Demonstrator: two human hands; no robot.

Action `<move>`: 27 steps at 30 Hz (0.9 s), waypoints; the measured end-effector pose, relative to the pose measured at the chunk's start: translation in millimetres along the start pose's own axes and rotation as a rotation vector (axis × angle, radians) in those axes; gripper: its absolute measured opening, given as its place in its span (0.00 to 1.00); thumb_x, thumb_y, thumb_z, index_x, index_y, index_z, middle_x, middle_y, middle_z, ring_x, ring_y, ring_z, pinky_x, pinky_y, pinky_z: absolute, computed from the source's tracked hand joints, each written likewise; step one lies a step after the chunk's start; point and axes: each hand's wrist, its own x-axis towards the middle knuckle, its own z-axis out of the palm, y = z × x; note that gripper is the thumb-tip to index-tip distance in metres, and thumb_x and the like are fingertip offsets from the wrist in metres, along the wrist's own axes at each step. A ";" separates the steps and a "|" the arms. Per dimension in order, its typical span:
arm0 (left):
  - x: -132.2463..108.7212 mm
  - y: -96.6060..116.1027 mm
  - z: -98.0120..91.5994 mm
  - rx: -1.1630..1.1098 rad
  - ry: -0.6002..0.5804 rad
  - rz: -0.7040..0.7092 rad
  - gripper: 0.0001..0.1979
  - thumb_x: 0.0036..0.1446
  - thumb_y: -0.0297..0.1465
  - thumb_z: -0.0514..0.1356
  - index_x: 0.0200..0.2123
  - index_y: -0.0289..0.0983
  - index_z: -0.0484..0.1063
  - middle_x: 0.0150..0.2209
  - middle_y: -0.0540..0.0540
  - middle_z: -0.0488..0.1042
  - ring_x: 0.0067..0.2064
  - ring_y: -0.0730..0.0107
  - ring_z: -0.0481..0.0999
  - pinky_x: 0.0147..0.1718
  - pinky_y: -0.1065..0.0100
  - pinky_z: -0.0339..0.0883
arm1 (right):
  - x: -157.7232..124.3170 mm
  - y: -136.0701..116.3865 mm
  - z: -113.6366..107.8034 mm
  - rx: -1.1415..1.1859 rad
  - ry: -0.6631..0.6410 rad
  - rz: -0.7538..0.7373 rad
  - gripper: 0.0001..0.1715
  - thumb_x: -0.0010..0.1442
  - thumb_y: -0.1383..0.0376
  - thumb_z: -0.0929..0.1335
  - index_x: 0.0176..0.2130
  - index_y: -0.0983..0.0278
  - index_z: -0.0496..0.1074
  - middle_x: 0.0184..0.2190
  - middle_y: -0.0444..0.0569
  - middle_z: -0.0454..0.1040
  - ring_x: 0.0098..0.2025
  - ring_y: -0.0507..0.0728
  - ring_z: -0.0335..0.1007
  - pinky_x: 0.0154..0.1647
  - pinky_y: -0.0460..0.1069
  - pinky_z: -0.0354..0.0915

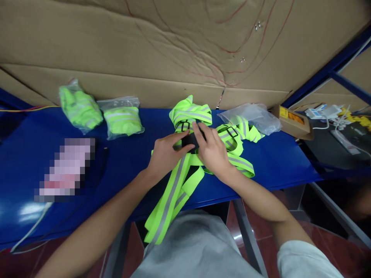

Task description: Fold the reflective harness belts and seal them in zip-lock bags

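A neon-green reflective strap harness [174,185] with grey stripes lies across the blue table [278,162] and hangs over its front edge. My left hand [165,154] and my right hand [213,152] meet at the middle of the harness. Both pinch a small black buckle [189,141] on the strap between their fingertips. More loops of the same strap [189,114] are piled just behind my hands.
Two clear bags with folded green straps [79,108] [122,119] lie at the back left. An empty clear bag [252,116] and a small cardboard box [292,121] sit at the back right. A cardboard sheet [174,50] forms the back wall. A blurred patch [66,170] covers something at left.
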 end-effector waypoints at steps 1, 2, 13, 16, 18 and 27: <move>0.4 0.0 -0.6 -0.006 -0.006 0.001 0.21 0.57 0.39 0.70 0.54 0.43 0.80 0.53 0.45 0.82 0.53 0.53 0.82 0.56 0.56 0.74 | 0.2 -0.3 -0.9 0.021 -0.021 -0.021 0.41 0.67 0.77 0.57 0.75 0.64 0.53 0.68 0.62 0.64 0.59 0.68 0.66 0.61 0.64 0.69; 1.0 0.2 -1.4 -0.020 -0.009 -0.001 0.22 0.58 0.39 0.70 0.55 0.42 0.80 0.53 0.45 0.82 0.54 0.53 0.82 0.56 0.56 0.74 | 0.4 0.0 -1.8 0.049 -0.043 -0.042 0.41 0.66 0.77 0.58 0.75 0.65 0.53 0.69 0.63 0.62 0.61 0.69 0.66 0.63 0.65 0.68; 20.3 10.5 -18.2 -0.623 -0.186 -0.258 0.30 0.46 0.37 0.76 0.53 0.38 0.76 0.39 0.45 0.84 0.42 0.58 0.84 0.41 0.63 0.77 | 9.2 12.1 -9.3 0.585 -0.112 -0.216 0.57 0.66 0.70 0.68 0.77 0.55 0.32 0.75 0.57 0.53 0.77 0.64 0.48 0.74 0.65 0.56; 35.4 24.6 -39.0 -0.628 -0.266 -0.261 0.33 0.41 0.35 0.78 0.53 0.40 0.77 0.34 0.47 0.83 0.37 0.61 0.84 0.36 0.65 0.77 | 26.6 26.3 -35.6 0.744 -0.250 -0.242 0.65 0.58 0.60 0.77 0.77 0.54 0.38 0.76 0.56 0.51 0.77 0.65 0.50 0.75 0.64 0.53; 48.1 39.9 -55.1 -0.635 -0.251 -0.230 0.33 0.39 0.35 0.79 0.51 0.41 0.78 0.34 0.49 0.83 0.36 0.62 0.84 0.36 0.64 0.78 | 42.4 34.0 -59.8 0.821 -0.332 -0.258 0.64 0.54 0.57 0.80 0.76 0.54 0.46 0.76 0.54 0.51 0.77 0.65 0.50 0.76 0.62 0.52; 82.9 51.8 -48.1 -0.727 -0.019 -0.068 0.35 0.55 0.50 0.70 0.60 0.41 0.67 0.45 0.47 0.83 0.43 0.60 0.84 0.41 0.60 0.78 | 86.1 26.8 -67.0 1.375 -0.481 0.097 0.21 0.58 0.51 0.78 0.38 0.64 0.74 0.27 0.42 0.74 0.30 0.52 0.73 0.35 0.48 0.73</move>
